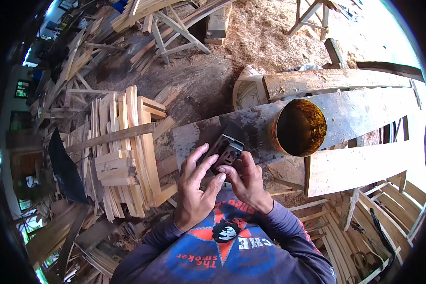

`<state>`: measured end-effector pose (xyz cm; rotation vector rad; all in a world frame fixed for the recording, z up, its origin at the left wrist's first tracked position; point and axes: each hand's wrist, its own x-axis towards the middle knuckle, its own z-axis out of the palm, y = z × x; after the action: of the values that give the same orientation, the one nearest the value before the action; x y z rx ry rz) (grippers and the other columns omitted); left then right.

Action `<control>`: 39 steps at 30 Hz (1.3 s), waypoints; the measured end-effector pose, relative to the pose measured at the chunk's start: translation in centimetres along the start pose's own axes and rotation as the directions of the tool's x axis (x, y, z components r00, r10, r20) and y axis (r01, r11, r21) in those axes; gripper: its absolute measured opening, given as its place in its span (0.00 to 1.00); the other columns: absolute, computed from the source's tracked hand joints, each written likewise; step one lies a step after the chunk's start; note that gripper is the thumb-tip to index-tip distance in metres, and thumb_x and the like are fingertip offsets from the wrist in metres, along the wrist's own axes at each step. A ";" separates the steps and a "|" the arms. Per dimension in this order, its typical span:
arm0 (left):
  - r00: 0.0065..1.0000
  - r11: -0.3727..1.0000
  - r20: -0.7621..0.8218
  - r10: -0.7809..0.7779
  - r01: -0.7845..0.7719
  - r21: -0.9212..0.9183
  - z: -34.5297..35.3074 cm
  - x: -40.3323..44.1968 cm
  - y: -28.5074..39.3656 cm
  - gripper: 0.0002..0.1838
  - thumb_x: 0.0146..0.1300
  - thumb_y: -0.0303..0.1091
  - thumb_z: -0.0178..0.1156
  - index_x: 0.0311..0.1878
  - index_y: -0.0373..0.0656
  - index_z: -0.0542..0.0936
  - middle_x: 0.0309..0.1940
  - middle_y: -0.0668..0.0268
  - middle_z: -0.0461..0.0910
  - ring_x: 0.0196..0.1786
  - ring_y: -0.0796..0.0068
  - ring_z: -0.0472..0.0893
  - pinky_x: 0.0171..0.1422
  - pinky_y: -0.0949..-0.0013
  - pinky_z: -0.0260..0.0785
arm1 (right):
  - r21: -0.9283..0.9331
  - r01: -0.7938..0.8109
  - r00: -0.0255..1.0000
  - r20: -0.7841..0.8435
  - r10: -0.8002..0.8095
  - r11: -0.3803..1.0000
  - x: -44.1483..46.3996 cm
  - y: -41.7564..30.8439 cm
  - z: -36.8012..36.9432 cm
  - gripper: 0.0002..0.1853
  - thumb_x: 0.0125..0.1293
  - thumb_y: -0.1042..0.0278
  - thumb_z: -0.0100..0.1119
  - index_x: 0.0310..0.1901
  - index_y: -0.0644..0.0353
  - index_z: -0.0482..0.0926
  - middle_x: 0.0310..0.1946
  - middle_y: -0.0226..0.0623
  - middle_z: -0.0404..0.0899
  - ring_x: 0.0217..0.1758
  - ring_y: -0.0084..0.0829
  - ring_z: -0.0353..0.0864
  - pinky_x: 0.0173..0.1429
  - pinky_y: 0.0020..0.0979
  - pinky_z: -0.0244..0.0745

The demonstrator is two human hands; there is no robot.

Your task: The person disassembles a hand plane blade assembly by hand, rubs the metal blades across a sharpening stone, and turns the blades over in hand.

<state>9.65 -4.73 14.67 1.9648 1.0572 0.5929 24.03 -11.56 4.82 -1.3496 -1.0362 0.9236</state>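
Observation:
A dark slotted metal piece (231, 154) with a bright rim along its upper edge is held between my hands, in front of my chest. My right hand (250, 184) grips its right side and lower end, with thumb and fingers curled in. At the left side, my left hand (197, 195) has its fingertips against the piece and its thumb at the lower end. The left fingers are long and slightly spread. The undersides of the piece and some fingertips are hidden. Just beyond lies a grey plank (187, 135) with dark stains.
A round, stained container (300, 128) stands on the plank to the right, dark inside. Stacked wooden strips (128, 156) stand at the left. A thick board (355, 165) lies at the right. Sawdust (265, 38) covers the floor ahead, beside a wooden trestle (175, 35).

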 end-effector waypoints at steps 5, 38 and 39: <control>1.000 0.996 0.001 0.026 -0.026 0.080 -0.2 -0.9 -1.3 0.22 0.67 0.35 0.70 0.61 0.32 0.82 0.72 0.46 0.72 0.73 0.46 0.73 0.77 0.51 0.65 | 0.195 -0.018 0.998 -0.056 0.030 0.981 0.1 -0.7 0.9 0.20 0.74 0.72 0.66 0.62 0.65 0.70 0.39 0.42 0.91 0.38 0.24 0.90 0.42 0.27 0.83; 0.990 0.907 0.140 0.028 0.034 -0.420 -2.2 0.0 -4.6 0.30 0.64 0.31 0.75 0.67 0.33 0.78 0.63 0.58 0.79 0.62 0.70 0.81 0.66 0.67 0.74 | 0.815 -0.291 0.947 0.173 0.270 0.501 -0.4 -0.8 2.5 0.20 0.80 0.59 0.59 0.66 0.60 0.75 0.53 0.28 0.84 0.52 0.18 0.82 0.58 0.25 0.76; 0.986 0.909 0.165 0.009 0.061 -0.412 -2.3 0.1 -4.8 0.29 0.63 0.30 0.75 0.66 0.33 0.78 0.62 0.58 0.80 0.61 0.70 0.81 0.66 0.67 0.74 | 0.814 -0.285 0.948 0.161 0.275 0.506 -0.5 -0.7 2.8 0.20 0.80 0.59 0.59 0.66 0.60 0.75 0.53 0.28 0.84 0.52 0.18 0.82 0.58 0.25 0.76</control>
<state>5.91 -2.17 12.02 1.5908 0.7780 0.5773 21.21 -11.24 5.34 -0.6712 -0.2416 1.4345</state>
